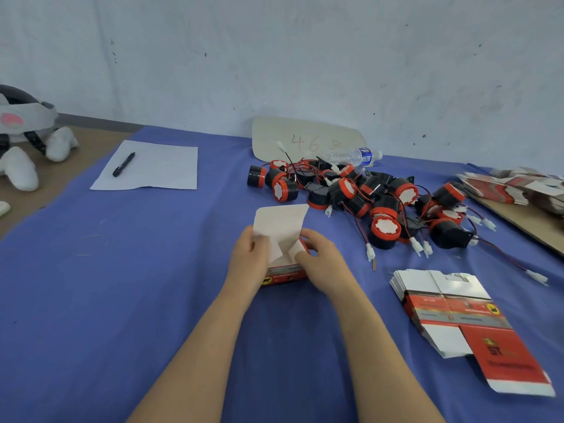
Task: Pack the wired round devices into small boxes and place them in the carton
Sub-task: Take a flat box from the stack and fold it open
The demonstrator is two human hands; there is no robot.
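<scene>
A small red and white box (283, 239) stands on the blue cloth at the middle, its white lid flap raised. My left hand (250, 254) grips the box's left side, fingers on a side flap. My right hand (320, 257) holds the right side and presses the other side flap inward. Whether a device lies inside is hidden. Behind and to the right lies a pile of black and red round wired devices (366, 196) with white plugs. No carton is in view.
A stack of flat unfolded boxes (457, 312) lies at the right front. More flat boxes (515, 187) rest on a board at the far right. A water bottle (354, 157), a sheet of paper (149, 166) with a black pen (123, 164), and a headset (24, 117) lie farther back.
</scene>
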